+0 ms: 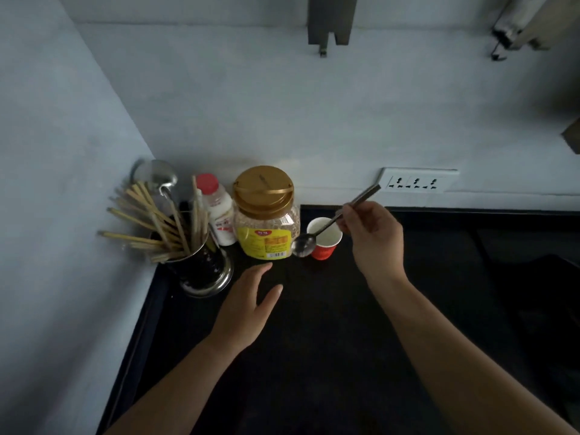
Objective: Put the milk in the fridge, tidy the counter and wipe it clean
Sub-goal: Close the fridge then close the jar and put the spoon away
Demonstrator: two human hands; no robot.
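A small white milk bottle with a red cap stands at the back left of the black counter, beside a clear jar with a gold lid. My right hand pinches the handle of a metal spoon, whose bowl hangs over the near rim of a red paper cup. Flat and with straight fingers, my left hand hovers over the counter just in front of the jar, holding nothing.
A steel utensil holder full of chopsticks and a ladle stands in the left corner against the wall. A white socket strip is on the back wall. Something dark lies at the counter's right.
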